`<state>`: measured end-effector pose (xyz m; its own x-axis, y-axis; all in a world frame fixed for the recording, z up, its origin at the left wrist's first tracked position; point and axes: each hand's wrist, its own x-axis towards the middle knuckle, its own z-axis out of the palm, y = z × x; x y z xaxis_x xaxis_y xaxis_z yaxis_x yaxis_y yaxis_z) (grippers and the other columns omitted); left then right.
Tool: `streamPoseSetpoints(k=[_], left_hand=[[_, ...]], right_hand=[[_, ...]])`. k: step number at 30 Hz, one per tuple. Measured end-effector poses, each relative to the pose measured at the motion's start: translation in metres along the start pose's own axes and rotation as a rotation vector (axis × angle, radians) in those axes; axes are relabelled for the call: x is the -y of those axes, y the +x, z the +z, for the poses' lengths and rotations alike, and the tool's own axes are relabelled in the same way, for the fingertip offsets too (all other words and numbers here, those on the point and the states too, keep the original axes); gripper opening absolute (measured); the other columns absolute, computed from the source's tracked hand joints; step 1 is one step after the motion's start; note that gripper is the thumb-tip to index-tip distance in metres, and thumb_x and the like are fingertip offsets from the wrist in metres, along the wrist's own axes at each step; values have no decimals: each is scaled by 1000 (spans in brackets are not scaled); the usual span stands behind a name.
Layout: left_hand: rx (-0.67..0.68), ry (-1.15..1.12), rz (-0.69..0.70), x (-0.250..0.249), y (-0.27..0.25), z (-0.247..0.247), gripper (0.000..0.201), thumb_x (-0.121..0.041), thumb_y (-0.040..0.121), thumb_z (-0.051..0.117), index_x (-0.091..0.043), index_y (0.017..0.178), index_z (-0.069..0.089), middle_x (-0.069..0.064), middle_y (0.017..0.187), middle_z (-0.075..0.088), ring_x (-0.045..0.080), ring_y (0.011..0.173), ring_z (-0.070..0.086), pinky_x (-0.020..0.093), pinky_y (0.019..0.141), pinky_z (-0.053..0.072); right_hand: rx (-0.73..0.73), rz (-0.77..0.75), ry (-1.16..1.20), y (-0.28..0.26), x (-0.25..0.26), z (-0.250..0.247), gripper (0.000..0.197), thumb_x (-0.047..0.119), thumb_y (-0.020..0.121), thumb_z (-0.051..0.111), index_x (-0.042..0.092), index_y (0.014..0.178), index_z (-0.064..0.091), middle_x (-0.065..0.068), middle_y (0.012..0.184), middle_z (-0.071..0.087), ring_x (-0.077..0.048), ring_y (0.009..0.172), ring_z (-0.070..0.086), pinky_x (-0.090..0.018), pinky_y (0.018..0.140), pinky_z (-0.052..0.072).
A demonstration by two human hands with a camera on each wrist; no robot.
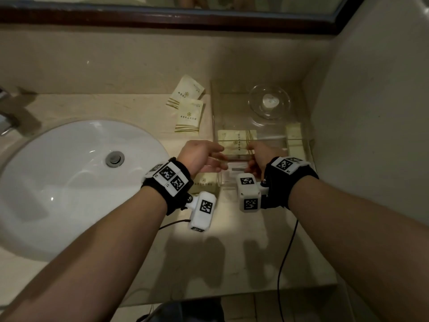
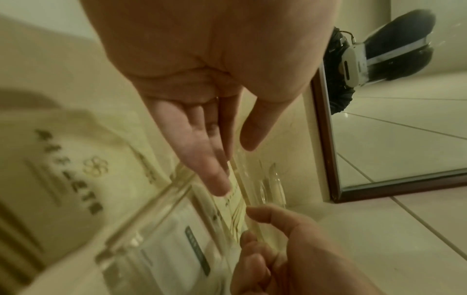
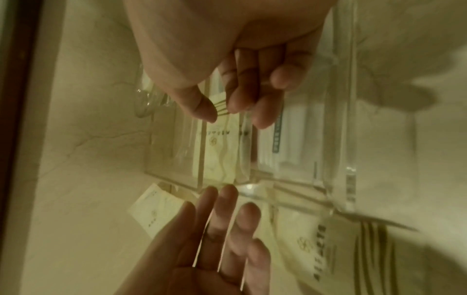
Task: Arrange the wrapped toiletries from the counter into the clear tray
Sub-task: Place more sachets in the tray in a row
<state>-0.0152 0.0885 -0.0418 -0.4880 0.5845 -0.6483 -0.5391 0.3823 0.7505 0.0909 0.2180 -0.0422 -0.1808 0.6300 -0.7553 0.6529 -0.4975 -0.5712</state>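
A clear tray (image 1: pixel 212 112) stands on the counter at the right. A cream wrapped packet (image 1: pixel 234 141) (image 2: pixel 233 207) (image 3: pixel 220 145) sits in its near compartment. My right hand (image 1: pixel 249 156) (image 3: pixel 222 110) pinches that packet's striped end between thumb and fingers. My left hand (image 1: pixel 224 158) (image 2: pixel 233 165) holds its fingers straight against the tray's near-left wall. Another cream packet (image 1: pixel 294 140) lies at the tray's right side, and a white packet with a green strip (image 3: pixel 290 139) lies in the front compartment. Two packets (image 1: pixel 188 89) (image 1: pixel 189 116) lie on the counter left of the tray; a third (image 1: pixel 205 182) is under my left wrist.
A glass dish with a white soap (image 1: pixel 269 101) sits in the tray's far part. The white sink basin (image 1: pixel 81 182) fills the left, with the faucet (image 1: pixel 7 112) at the far left edge. A dark mirror frame (image 1: pixel 162 18) runs along the back, and a wall closes the right side.
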Motion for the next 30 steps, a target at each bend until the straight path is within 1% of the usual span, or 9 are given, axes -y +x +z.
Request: streamPoseSetpoints(k=[2,5,9,11,14,17,22,26,30], left_hand=[[-51,73,-1,1,-1,-14,18,-10,90,61,2,101,68,21,89,74,27,61,70,27,53,56],[-144,148,4,7,-5,-31,12,-5,89,61,1,95,69,16,83,71,23,56,64,23,47,50],[-240,230,49,23,-9,-47,13,-1,79,73,-11,87,70,12,81,68,19,58,57,24,49,48],[-240,304,78,31,-10,-51,23,-7,75,79,-18,92,70,6,85,69,19,68,62,27,62,52],[-174,483,136,38,-11,-50,40,-12,74,82,-24,110,69,-1,103,70,16,88,67,27,80,53],[-109,661,192,39,-9,-45,53,-11,72,84,-23,121,66,-3,117,67,14,93,64,17,71,46],[-80,954,247,42,-8,-41,66,-11,70,86,-19,131,59,3,126,61,21,111,59,22,83,41],[-106,1027,226,46,-9,-44,61,-15,71,86,-15,127,62,7,120,60,23,105,60,26,78,45],[-143,1021,204,49,-11,-49,41,-23,79,78,-15,117,66,5,108,66,19,91,58,27,75,46]], right_hand=[[5,-19,11,-10,1,7,18,24,79,64,7,73,63,-4,45,53,-19,32,52,-34,58,45],[86,-53,-62,-29,0,21,14,19,76,62,8,67,62,-3,42,55,-19,33,53,-35,61,44],[177,-41,-299,-47,-9,40,13,15,76,61,5,70,65,-6,51,67,-16,35,57,-21,49,42],[213,-1,-376,-52,-15,46,13,16,80,62,4,76,66,-7,56,70,-15,36,59,-18,45,41],[197,25,-409,-56,-26,48,14,14,82,64,1,84,69,-11,64,73,-16,37,60,-18,43,44],[175,10,-425,-61,-34,48,14,12,80,66,0,86,70,-13,67,74,-18,38,61,-18,43,44],[186,59,-437,-68,-47,43,19,12,83,64,-3,94,67,-14,62,69,-20,32,58,-23,37,47],[167,119,-424,-71,-56,43,16,15,82,64,2,87,70,-12,61,70,-21,34,58,-29,45,51],[229,128,-454,-68,-65,46,18,16,84,59,8,74,71,-4,58,69,-20,47,61,-30,58,50]])
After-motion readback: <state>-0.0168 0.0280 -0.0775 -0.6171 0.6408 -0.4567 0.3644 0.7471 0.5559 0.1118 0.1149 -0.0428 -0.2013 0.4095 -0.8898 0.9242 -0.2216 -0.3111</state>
